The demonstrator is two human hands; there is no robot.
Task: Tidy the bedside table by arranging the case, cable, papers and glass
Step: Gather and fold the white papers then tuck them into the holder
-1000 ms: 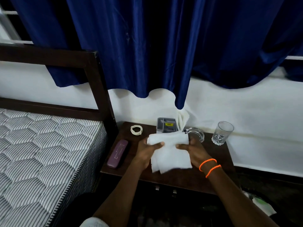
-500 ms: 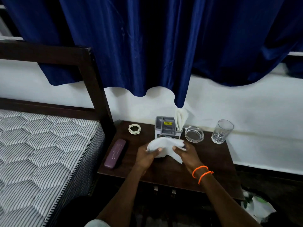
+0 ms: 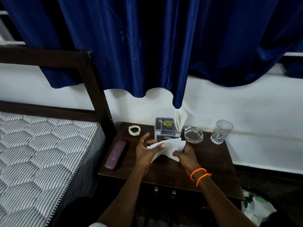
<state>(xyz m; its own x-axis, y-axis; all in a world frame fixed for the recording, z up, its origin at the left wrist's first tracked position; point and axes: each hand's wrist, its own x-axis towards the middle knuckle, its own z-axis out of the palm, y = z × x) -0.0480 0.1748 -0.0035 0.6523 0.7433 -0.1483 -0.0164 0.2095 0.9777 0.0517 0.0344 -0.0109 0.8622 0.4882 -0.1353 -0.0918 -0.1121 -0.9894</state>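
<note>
White papers [image 3: 170, 147] are bent between both hands above the middle of the dark bedside table [image 3: 209, 169]. My left hand [image 3: 146, 149] pinches their left edge and my right hand [image 3: 185, 155] grips the right side. A purple case [image 3: 115, 154] lies at the table's left edge. The coiled white cable [image 3: 134, 130] rests at the back left. A clear glass [image 3: 221, 131] stands at the back right. More folded paper [image 3: 180, 119] sticks up from a grey organiser [image 3: 165, 131].
A glass ashtray [image 3: 193, 134] sits between the organiser and the glass. The bed with its striped mattress [image 3: 41, 153] and dark headboard post [image 3: 96, 89] adjoins the table on the left. A blue curtain [image 3: 147, 46] hangs above. A plastic bag [image 3: 257, 208] lies on the floor at the right.
The papers, held spread flat a second ago, have been folded down into a smaller bent bundle between both hands. The view has shifted slightly.
</note>
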